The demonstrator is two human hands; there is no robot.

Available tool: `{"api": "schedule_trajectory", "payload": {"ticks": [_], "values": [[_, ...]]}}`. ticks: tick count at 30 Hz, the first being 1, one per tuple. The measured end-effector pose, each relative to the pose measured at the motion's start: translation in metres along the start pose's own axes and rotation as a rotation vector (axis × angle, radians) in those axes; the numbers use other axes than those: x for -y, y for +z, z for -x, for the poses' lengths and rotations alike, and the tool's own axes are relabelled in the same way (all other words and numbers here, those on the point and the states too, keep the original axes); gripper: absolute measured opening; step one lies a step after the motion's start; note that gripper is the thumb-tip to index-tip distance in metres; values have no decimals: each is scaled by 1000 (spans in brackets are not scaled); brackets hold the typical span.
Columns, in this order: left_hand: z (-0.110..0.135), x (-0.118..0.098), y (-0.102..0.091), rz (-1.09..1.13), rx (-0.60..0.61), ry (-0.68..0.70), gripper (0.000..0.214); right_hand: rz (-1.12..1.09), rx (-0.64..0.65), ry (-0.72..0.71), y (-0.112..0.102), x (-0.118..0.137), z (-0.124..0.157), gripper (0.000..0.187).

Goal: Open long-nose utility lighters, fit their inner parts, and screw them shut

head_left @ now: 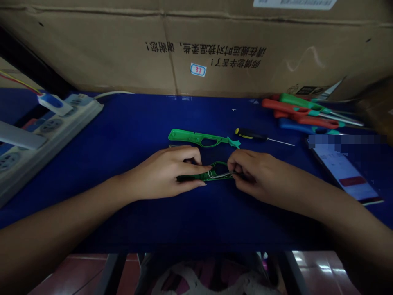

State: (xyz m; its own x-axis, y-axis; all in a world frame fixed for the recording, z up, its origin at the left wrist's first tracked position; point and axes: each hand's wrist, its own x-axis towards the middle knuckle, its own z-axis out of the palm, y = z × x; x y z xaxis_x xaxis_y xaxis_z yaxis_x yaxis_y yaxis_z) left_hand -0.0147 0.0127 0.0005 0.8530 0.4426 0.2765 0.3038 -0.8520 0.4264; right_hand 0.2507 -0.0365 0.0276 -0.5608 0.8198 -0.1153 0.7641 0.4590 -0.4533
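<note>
My left hand point(172, 172) is closed around a green plastic handle piece point(211, 176) lying on the blue table point(138, 131), thumb and fingers pinching its left end. At the piece's right end my right hand point(251, 174) pinches a thin wire spring point(219, 175) that loops over the green part. Just behind the hands lies a second green handle half point(199, 138), untouched. Next to it, on the right, rests a small screwdriver point(254, 136) with a black and yellow grip.
A white power strip point(46, 131) with plugs sits at the left. Several red, green and blue scissors-like tools point(307, 114) lie at the back right. A phone point(344, 170) lies at the right. A cardboard box point(196, 45) walls off the back.
</note>
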Motion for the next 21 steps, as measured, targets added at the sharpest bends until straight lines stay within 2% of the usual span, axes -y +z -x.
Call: {"api": "schedule_trajectory", "payload": {"ticks": [5, 11, 16, 21], "values": [[1, 0, 0, -10, 4, -2, 27, -13, 9, -9, 1, 0, -1, 15], [1, 0, 0, -22, 9, 4, 27, -5, 24, 25, 3, -1, -3, 9], [0, -1, 0, -29, 11, 1, 28, -33, -3, 53, 2, -1, -4, 11], [0, -1, 0, -24, 5, -1, 28, -32, -41, -6, 4, -5, -5, 16]]}}
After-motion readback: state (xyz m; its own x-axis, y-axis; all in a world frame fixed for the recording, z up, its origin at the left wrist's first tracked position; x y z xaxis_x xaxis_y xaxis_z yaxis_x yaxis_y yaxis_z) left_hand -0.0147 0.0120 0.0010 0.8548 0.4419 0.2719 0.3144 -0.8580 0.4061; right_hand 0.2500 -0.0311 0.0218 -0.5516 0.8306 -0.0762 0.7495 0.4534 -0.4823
